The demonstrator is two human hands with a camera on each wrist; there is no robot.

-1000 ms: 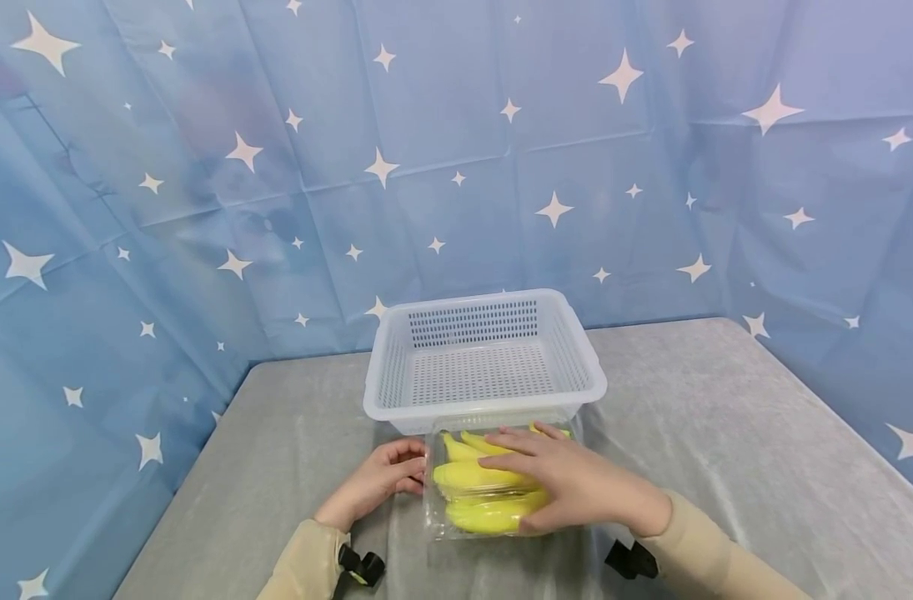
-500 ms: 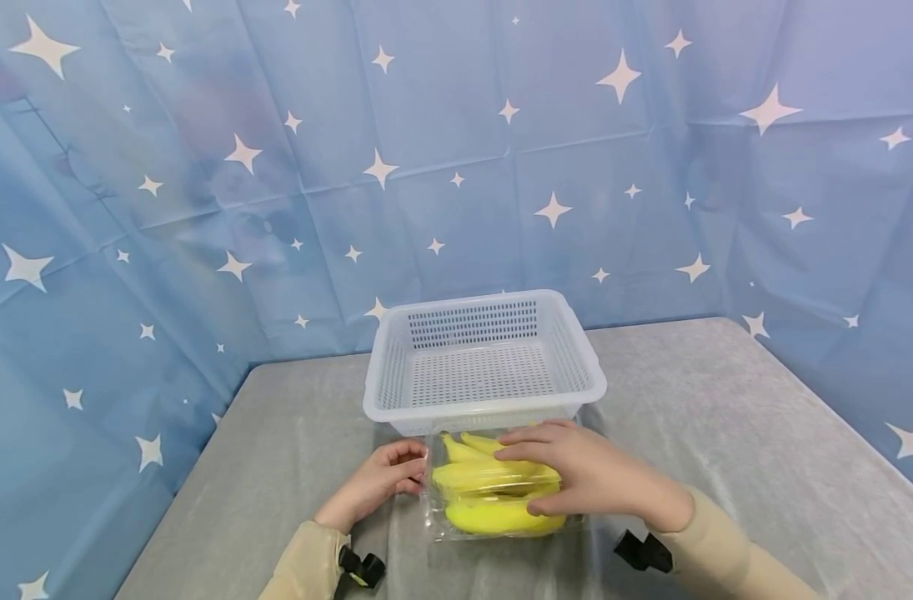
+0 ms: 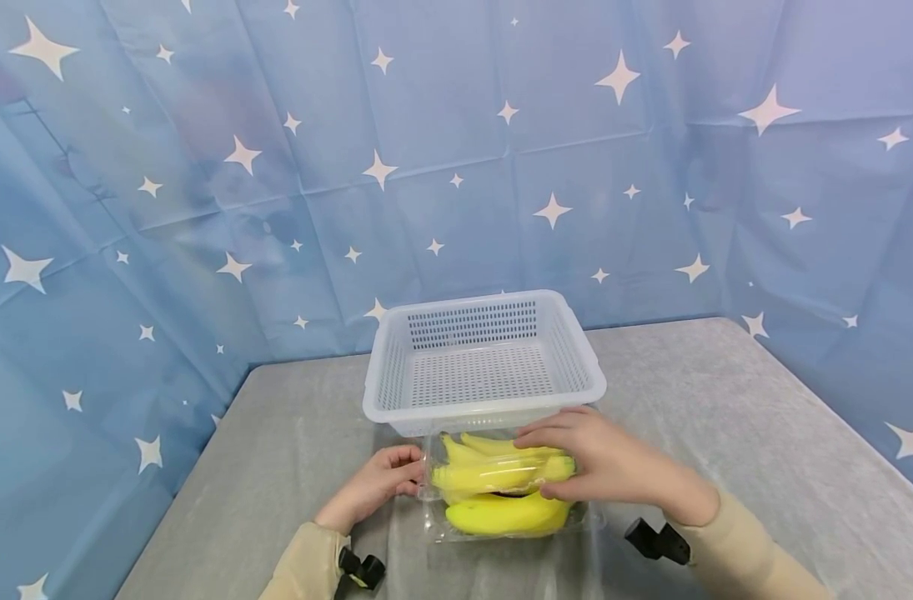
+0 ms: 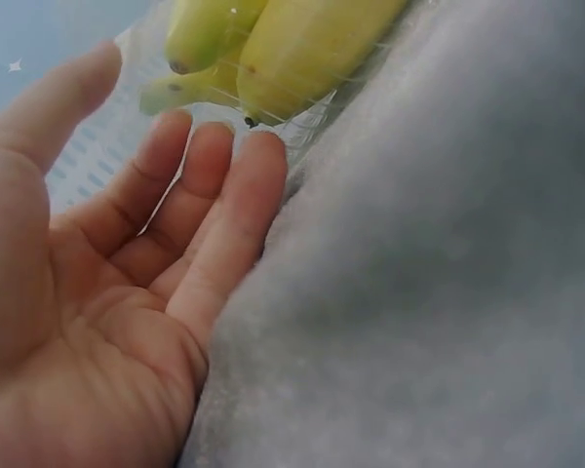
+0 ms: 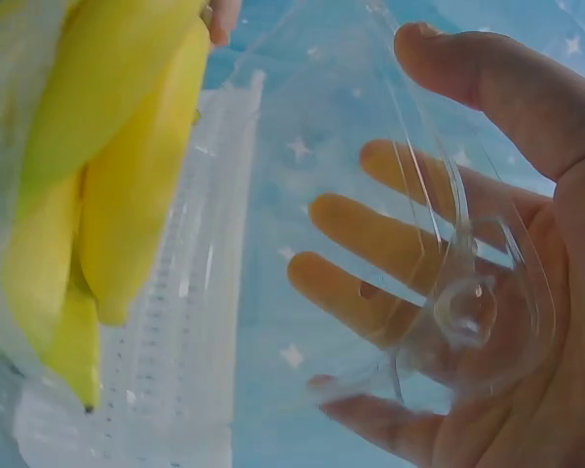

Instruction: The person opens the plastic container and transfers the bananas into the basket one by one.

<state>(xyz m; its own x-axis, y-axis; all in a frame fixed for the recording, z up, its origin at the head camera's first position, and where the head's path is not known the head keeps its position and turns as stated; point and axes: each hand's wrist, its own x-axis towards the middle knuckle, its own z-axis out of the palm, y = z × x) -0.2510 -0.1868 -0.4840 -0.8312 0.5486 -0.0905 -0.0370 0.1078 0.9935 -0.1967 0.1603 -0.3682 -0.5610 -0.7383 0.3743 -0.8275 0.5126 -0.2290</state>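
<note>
A clear plastic clamshell box (image 3: pixel 435 523) lies in front of the basket, with yellow bananas (image 3: pixel 501 512) inside. Its transparent lid (image 5: pixel 302 117) stands a little raised at the front edge. At the box's left end is my left hand (image 3: pixel 377 487), its fingertips beside the plastic wall; in the left wrist view the fingers reach toward the banana ends, slightly bent. My right hand (image 3: pixel 614 458) spreads around the right end of the lid. The right wrist view shows its fingers, long and spread, through the clear plastic, the thumb near the lid's edge.
A white perforated plastic basket (image 3: pixel 486 408) stands just behind the box, with nothing in it. Grey cloth covers the table (image 3: pixel 689 392). A blue curtain (image 3: pixel 456 225) with white stars hangs behind and at both sides.
My right hand has slid right, off the top of the bananas to the lid's right end. The lid's front edge has come up, uncovering the front banana. My left hand stays nearly still.
</note>
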